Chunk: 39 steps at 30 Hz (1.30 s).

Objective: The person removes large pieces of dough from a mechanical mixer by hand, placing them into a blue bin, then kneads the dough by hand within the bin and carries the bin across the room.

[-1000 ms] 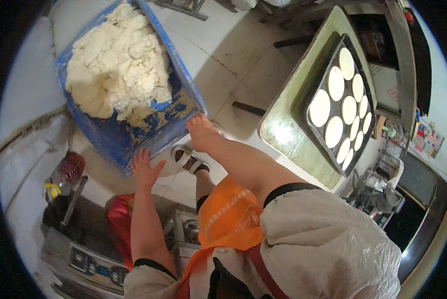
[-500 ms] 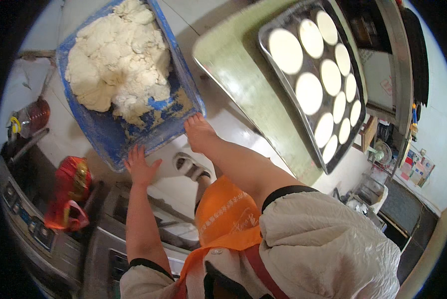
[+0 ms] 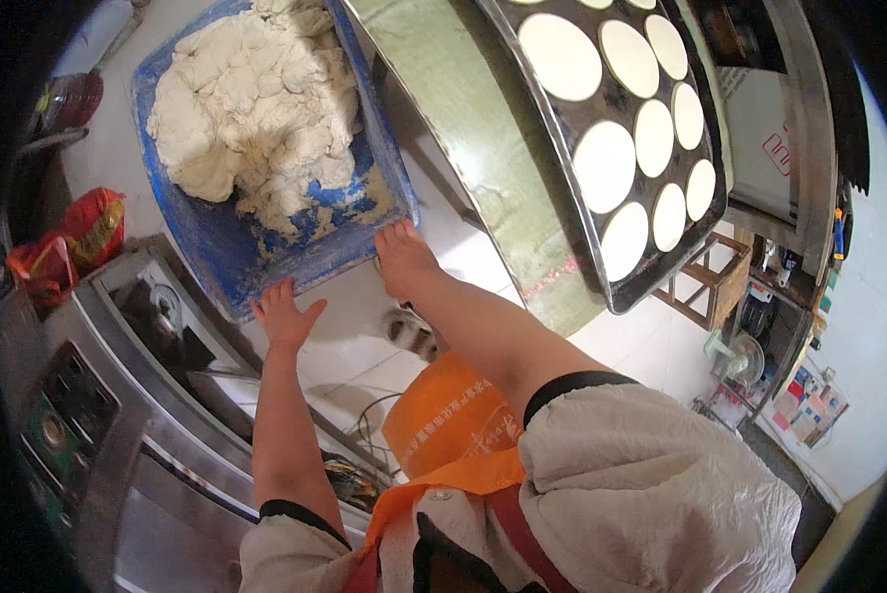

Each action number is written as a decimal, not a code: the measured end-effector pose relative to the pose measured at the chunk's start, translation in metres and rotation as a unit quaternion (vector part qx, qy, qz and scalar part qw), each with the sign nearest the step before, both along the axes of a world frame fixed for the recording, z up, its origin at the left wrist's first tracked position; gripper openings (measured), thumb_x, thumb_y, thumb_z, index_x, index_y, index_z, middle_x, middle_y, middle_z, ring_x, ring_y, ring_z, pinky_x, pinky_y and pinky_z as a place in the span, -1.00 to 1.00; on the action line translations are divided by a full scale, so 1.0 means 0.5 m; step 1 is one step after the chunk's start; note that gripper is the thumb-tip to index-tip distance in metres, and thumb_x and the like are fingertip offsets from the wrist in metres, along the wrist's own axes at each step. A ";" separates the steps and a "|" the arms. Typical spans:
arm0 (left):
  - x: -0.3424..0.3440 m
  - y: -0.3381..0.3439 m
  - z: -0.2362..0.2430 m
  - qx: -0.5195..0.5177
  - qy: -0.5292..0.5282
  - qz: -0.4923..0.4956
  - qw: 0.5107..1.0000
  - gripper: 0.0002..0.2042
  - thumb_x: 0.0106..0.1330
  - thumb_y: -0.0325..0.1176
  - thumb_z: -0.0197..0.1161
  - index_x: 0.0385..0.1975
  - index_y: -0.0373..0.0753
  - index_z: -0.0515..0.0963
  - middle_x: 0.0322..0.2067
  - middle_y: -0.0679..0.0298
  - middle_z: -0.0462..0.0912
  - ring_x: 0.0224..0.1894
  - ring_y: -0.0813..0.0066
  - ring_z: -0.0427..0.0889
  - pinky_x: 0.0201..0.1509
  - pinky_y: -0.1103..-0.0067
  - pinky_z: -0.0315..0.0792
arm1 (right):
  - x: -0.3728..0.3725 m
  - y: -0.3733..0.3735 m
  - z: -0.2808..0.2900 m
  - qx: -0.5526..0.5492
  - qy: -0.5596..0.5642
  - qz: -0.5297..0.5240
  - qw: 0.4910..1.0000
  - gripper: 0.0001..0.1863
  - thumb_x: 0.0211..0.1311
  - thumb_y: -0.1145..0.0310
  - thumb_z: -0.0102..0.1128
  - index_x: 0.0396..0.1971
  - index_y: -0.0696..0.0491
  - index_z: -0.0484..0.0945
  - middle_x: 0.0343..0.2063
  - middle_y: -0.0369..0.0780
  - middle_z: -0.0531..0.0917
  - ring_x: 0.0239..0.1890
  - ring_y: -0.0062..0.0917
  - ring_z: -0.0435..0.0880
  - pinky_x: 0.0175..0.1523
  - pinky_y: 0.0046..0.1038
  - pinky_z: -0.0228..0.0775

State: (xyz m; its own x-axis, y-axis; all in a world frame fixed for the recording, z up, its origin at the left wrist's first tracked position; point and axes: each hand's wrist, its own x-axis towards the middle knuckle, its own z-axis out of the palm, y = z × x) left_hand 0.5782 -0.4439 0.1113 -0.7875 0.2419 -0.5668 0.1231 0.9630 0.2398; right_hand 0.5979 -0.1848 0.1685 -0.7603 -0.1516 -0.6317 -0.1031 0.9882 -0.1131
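A blue plastic tub (image 3: 295, 280) stands on the floor in front of me, with a large lumpy mass of pale dough (image 3: 256, 109) heaped in its far part. Smears of dough cling to its near inner wall. My left hand (image 3: 285, 318) rests its fingertips on the tub's near left rim, fingers stretched and thumb spread away. At the near right corner, my right hand (image 3: 404, 259) has its fingers curled over the rim; its thumb is mostly hidden.
To the right, a dark baking tray (image 3: 617, 294) with several pale flat dough rounds (image 3: 604, 166) lies on a greenish tabletop (image 3: 483, 148). A steel appliance with knobs (image 3: 117, 395) stands close on my left, beside a red bag (image 3: 78, 242). A wooden stool (image 3: 710, 282) and a fan (image 3: 742, 358) are farther right.
I have moved forward past the table and the appliance, my hands staying at the tub's rim as it travels along. The tray and red bag now sit differently in view.
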 end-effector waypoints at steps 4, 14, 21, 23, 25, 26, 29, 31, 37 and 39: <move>0.040 -0.004 0.018 0.007 0.010 0.007 1.000 -0.21 -0.02 0.20 0.32 0.19 -0.12 0.33 0.19 0.13 0.31 0.32 0.09 0.14 0.40 -0.02 -0.32 | 0.030 -0.014 0.024 0.064 0.051 0.018 0.997 -0.44 0.06 0.30 0.05 0.07 0.27 0.33 0.02 0.01 0.40 0.18 -0.19 0.30 0.41 -0.24 -0.18; 0.156 -0.040 0.066 0.027 0.050 0.054 0.997 -0.20 -0.04 0.17 0.35 0.18 -0.16 0.32 0.17 0.09 0.32 0.28 0.07 0.19 0.39 -0.01 -0.29 | 0.111 -0.028 0.088 0.041 0.064 0.102 0.992 -0.44 0.07 0.36 0.04 0.11 0.27 0.30 0.01 -0.05 0.43 0.18 -0.25 0.31 0.42 -0.26 -0.18; 0.277 0.015 0.132 -0.007 0.009 0.099 0.995 -0.15 -0.05 0.11 0.38 0.23 -0.18 0.23 0.21 0.09 0.27 0.33 0.09 0.12 0.39 -0.01 -0.27 | 0.168 -0.001 0.141 0.077 0.101 0.161 0.979 -0.40 0.08 0.25 0.10 0.13 0.19 0.34 0.01 -0.12 0.44 0.16 -0.31 0.33 0.42 -0.22 -0.17; 0.323 0.027 0.144 0.004 0.008 0.095 0.995 -0.16 -0.05 0.09 0.39 0.23 -0.17 0.23 0.21 0.10 0.26 0.33 0.09 0.11 0.40 0.00 -0.28 | 0.210 0.011 0.152 0.076 0.093 0.162 0.979 -0.42 0.08 0.25 0.09 0.11 0.21 0.35 0.00 -0.12 0.45 0.17 -0.30 0.33 0.42 -0.22 -0.16; 0.385 0.047 0.155 0.011 0.010 0.108 0.994 -0.16 -0.05 0.08 0.39 0.23 -0.16 0.22 0.21 0.11 0.25 0.34 0.10 0.11 0.41 0.01 -0.28 | 0.260 0.032 0.158 0.074 0.075 0.175 0.979 -0.45 0.10 0.25 0.07 0.09 0.22 0.37 0.00 -0.11 0.45 0.19 -0.29 0.32 0.43 -0.23 -0.16; 0.409 0.048 0.151 0.015 0.013 0.113 0.993 -0.17 -0.04 0.08 0.39 0.23 -0.16 0.23 0.21 0.11 0.25 0.33 0.11 0.11 0.41 0.01 -0.28 | 0.289 0.035 0.158 0.074 0.095 0.180 0.976 -0.45 0.08 0.27 0.06 0.09 0.24 0.36 0.01 -0.09 0.45 0.18 -0.28 0.33 0.43 -0.24 -0.16; 0.490 0.124 0.148 -0.006 -0.016 0.136 0.991 -0.17 -0.04 0.08 0.39 0.22 -0.17 0.23 0.22 0.12 0.25 0.33 0.12 0.10 0.41 0.00 -0.28 | 0.353 0.096 0.152 0.046 0.098 0.191 0.976 -0.44 0.06 0.32 0.03 0.09 0.27 0.32 0.01 -0.05 0.43 0.19 -0.26 0.32 0.43 -0.27 -0.15; 0.540 0.164 0.147 -0.003 -0.001 0.153 0.988 -0.16 -0.04 0.09 0.39 0.23 -0.18 0.23 0.23 0.12 0.24 0.34 0.12 0.10 0.42 -0.01 -0.29 | 0.395 0.129 0.147 0.039 0.088 0.174 0.980 -0.43 0.06 0.34 0.02 0.11 0.26 0.31 0.02 -0.05 0.43 0.20 -0.25 0.31 0.44 -0.28 -0.17; 0.689 0.238 0.154 -0.002 0.021 0.161 0.987 -0.12 -0.04 0.09 0.38 0.28 -0.19 0.17 0.25 0.09 0.21 0.35 0.12 0.08 0.41 -0.02 -0.28 | 0.514 0.198 0.146 0.006 0.138 0.166 0.976 -0.45 0.05 0.37 0.04 0.10 0.24 0.33 0.04 -0.05 0.43 0.23 -0.26 0.29 0.46 -0.26 -0.21; 0.733 0.267 0.149 0.002 0.008 0.155 0.988 -0.08 -0.06 0.10 0.40 0.29 -0.20 0.14 0.26 0.08 0.19 0.36 0.13 0.06 0.41 -0.01 -0.28 | 0.553 0.224 0.145 0.006 0.131 0.161 0.978 -0.46 0.05 0.39 0.03 0.09 0.23 0.34 0.05 -0.06 0.43 0.22 -0.27 0.30 0.46 -0.26 -0.20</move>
